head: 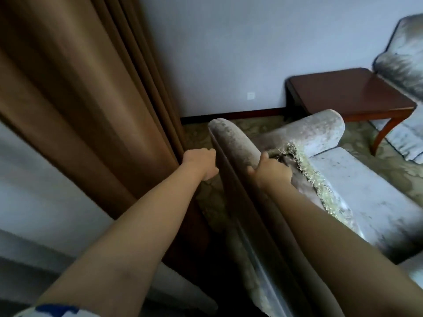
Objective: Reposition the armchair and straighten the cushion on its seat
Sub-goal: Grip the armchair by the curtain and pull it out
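The armchair (235, 145) is in the middle of the frame, and its padded edge runs down to the bottom. The left hand (201, 164) has its fingers curled tight on the chair's outer side. The right hand (271, 171) grips the inner side, with the thumb spread away from the fingers. The fringed cushion (309, 172) is on the seat, touching that hand. A brown curtain (80, 88) hangs on the left.

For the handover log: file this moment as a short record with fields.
left hand: grips the outer side of the armchair
right hand: grips its rolled top
cushion: fringed, askew on the seat beside the right hand
side table: beyond the armchair, by the wall
curtain: left of the armchair
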The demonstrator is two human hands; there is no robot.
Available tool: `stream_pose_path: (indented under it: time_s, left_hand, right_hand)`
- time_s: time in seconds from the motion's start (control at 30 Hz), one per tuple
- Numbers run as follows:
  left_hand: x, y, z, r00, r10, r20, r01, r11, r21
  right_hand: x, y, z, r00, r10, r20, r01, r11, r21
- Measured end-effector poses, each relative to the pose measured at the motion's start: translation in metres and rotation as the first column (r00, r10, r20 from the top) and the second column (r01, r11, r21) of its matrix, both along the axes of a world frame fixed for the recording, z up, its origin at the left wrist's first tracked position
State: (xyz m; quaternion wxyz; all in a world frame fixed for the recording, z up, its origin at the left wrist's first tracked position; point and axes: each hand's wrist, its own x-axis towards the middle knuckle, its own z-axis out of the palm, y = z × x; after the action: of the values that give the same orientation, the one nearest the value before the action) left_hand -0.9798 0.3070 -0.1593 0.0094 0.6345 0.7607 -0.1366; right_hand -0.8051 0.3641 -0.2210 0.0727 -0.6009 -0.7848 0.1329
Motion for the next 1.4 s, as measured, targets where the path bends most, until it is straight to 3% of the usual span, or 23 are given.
stream_pose_path:
  time_s: [0.3,0.57,0.7,0.77,0.9,1.1,1.3,1.4]
  left_hand:
    - [-0.041,0.171,-0.043,0.999,-0.037,0.028,0.039,0.998,-0.053]
    - [-0.073,0.28,-0.087,0.996,0.003,0.086,0.001,0.999,-0.043]
    - [-0.107,0.314,-0.124,0.993,-0.011,0.116,0.009,1.0,0.02]
    - [-0.125,0.325,-0.141,0.97,0.011,0.242,-0.024,0.998,0.052]
    - [-0.151,0.334,-0.165,0.881,-0.171,0.441,0.07,0.969,0.236]
    - [-0.19,0.342,-0.174,0.657,-0.607,0.448,0.448,0.792,0.415]
    - [-0.192,0.343,-0.181,0.59,-0.647,0.482,0.418,0.756,0.503]
    - [-0.193,0.341,-0.18,0.603,-0.652,0.46,0.422,0.75,0.509]
  right_hand:
    - [-0.045,0.119,-0.033,0.989,-0.142,0.043,0.144,0.989,-0.042]
    - [-0.131,0.18,-0.057,0.991,-0.126,-0.042,0.118,0.981,-0.154]
    - [-0.178,0.194,-0.068,0.981,-0.186,0.053,0.194,0.947,-0.255]
    - [-0.201,0.199,-0.075,0.961,-0.231,0.151,0.266,0.919,-0.292]
    - [-0.229,0.206,-0.092,0.911,-0.34,0.234,0.385,0.904,-0.187]
    - [-0.23,0.208,-0.099,0.899,-0.378,0.22,0.381,0.924,0.033]
    - [-0.23,0.209,-0.11,0.909,-0.377,0.176,0.349,0.921,0.172]
    - [-0.232,0.201,-0.107,0.905,-0.397,0.154,0.37,0.912,0.178]
